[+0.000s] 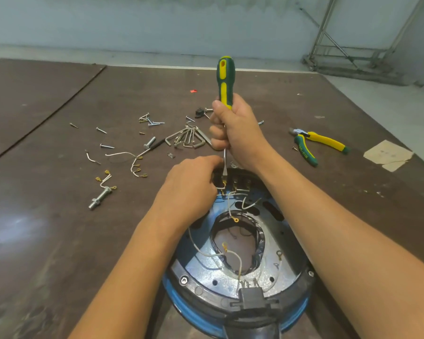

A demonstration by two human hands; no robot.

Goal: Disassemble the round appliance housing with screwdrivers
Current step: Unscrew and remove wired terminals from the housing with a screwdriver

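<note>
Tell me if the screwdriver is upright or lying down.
Upright: the right hand grips the screwdriver with its handle up and its blade down at the far edge of the housing.

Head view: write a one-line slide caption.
Right hand holds a green-and-yellow screwdriver upright, tip at the terminals of the round blue appliance housing; left hand beside it.

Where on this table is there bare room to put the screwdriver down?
Bare tabletop lies left of the housing, nearer than the large bolt. Another patch lies nearer than the pliers, beside the paper scrap. Crowded: around the hex keys and loose screws.
</note>
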